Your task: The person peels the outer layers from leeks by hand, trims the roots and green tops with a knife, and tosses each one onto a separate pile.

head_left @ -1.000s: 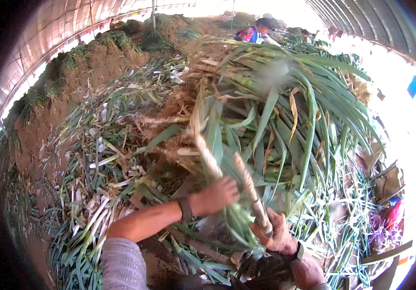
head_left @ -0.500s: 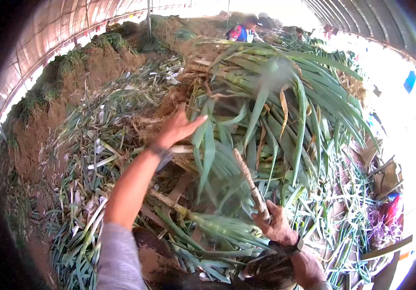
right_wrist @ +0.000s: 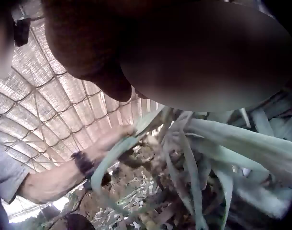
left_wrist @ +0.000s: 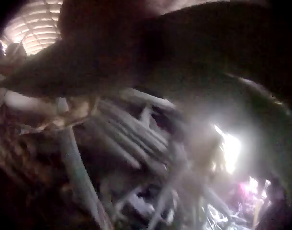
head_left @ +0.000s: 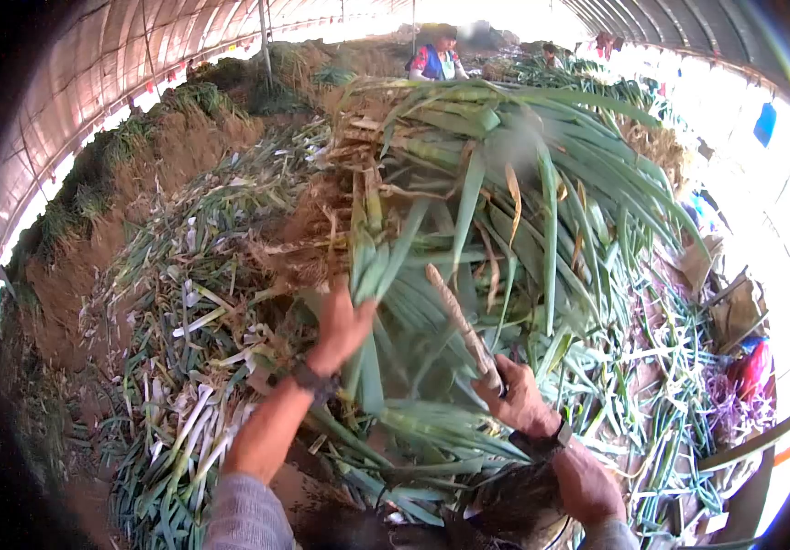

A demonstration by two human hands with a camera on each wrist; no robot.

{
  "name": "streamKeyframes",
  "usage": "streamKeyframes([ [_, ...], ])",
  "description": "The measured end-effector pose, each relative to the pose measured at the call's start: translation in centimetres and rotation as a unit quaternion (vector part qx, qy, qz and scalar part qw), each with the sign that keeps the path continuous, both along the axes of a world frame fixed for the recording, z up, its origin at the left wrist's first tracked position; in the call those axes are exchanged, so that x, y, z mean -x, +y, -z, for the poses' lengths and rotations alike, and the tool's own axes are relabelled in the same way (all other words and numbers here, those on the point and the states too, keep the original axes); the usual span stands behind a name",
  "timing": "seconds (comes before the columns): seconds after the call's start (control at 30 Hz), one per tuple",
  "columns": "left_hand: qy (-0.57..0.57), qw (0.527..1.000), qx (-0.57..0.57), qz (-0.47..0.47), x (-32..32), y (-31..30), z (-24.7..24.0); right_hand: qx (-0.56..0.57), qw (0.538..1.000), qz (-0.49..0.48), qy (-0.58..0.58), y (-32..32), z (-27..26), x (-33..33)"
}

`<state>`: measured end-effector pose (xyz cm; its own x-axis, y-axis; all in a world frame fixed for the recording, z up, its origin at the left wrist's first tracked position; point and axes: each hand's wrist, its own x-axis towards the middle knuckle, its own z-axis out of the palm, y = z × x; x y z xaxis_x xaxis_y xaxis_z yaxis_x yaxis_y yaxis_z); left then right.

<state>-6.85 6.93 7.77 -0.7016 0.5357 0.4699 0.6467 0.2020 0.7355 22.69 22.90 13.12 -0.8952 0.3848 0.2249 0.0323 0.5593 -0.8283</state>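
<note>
In the head view my left hand (head_left: 342,328) grips the leaves of a leek (head_left: 369,261) at the near left side of a large leek pile (head_left: 505,174). The right wrist view shows that left hand (right_wrist: 110,143) too, beside long green leaves (right_wrist: 232,139). My right hand (head_left: 519,399) holds a rough, pale brown stick (head_left: 457,321), its free end slanting up and left in front of the pile. More leeks (head_left: 431,426) lie just below, between the forearms. The left wrist view is dark, with stalks (left_wrist: 127,129) visible but fingers unclear.
Leek trimmings (head_left: 193,229) and loose white-stemmed leeks (head_left: 193,422) cover the ground on the left. Another person (head_left: 438,60) is behind the pile. A red item (head_left: 754,367) and a wooden strip (head_left: 748,445) lie at right. A post (head_left: 265,46) stands behind.
My left hand let go of a stalk near the stick, reached up-left to the pile, and came back slightly down holding leek leaves. My right hand kept the stick in nearly the same place.
</note>
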Motion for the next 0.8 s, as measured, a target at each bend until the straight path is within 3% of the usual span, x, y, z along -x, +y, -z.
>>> streamKeyframes([
  [0.03, 0.018, 1.000, 0.004, -0.004, -4.0, -1.9, -0.4, -0.032, 0.999, -0.007, -0.024, 0.0, -0.4, -0.2],
  [0.07, -0.063, 0.990, 0.105, -0.067, -8.6, -3.3, -2.5, -0.074, 0.997, -0.008, -0.037, 0.2, 0.1, -0.2],
  [0.1, 0.100, 0.993, 0.037, -0.042, -10.0, -4.6, 1.6, -0.076, 0.996, -0.015, -0.040, 0.1, 0.3, -0.1],
  [0.13, 0.015, 0.998, 0.046, -0.028, -13.4, -6.2, 2.2, -0.057, 0.998, -0.005, -0.033, -0.2, 0.5, -0.1],
  [0.17, 0.043, 0.993, 0.107, 0.007, -14.6, -7.5, 5.7, -0.037, 0.999, 0.004, -0.027, -0.5, 1.0, -0.1],
  [0.2, -0.006, 0.985, 0.172, 0.029, -15.7, -8.4, 7.2, -0.063, 0.996, 0.009, -0.071, -0.3, 1.5, 0.1],
  [0.23, -0.056, 0.969, 0.233, 0.053, -16.6, -9.0, 8.1, -0.058, 0.995, 0.004, -0.078, -0.4, 1.8, 0.1],
  [0.37, -0.093, 0.960, 0.260, 0.048, -15.3, -8.8, 8.1, -0.122, 0.984, 0.001, -0.131, -0.6, 3.8, 0.0],
  [0.43, -0.037, 0.943, 0.284, 0.168, -13.7, -8.8, 4.5, -0.155, 0.976, 0.008, -0.152, -0.3, 4.2, -0.1],
  [0.47, -0.104, 0.946, 0.262, 0.160, -12.0, -8.2, 6.1, -0.155, 0.975, 0.010, -0.156, -0.1, 4.2, -0.1],
  [0.5, -0.103, 0.947, 0.260, 0.160, -10.8, -7.6, 6.6, -0.157, 0.975, 0.010, -0.155, -0.1, 4.3, -0.1],
  [0.57, -0.127, 0.981, 0.131, 0.060, -8.7, -6.5, 7.0, -0.172, 0.972, 0.017, -0.160, -0.1, 4.7, -0.3],
  [0.6, -0.109, 0.983, 0.135, 0.058, -7.1, -6.0, 7.8, -0.172, 0.972, 0.019, -0.160, -0.1, 4.9, -0.4],
  [0.7, -0.080, 0.984, 0.160, 0.001, -6.7, -5.1, 4.5, -0.165, 0.971, 0.027, -0.171, 0.3, 5.5, -0.6],
  [0.77, -0.003, 0.994, -0.036, -0.101, -7.5, -4.4, 2.9, -0.113, 0.980, 0.070, -0.151, 0.9, 5.8, -0.6],
  [0.8, -0.067, 0.996, -0.018, -0.058, -8.4, -3.9, 1.5, -0.123, 0.981, 0.083, -0.125, 0.8, 5.6, -0.7],
])
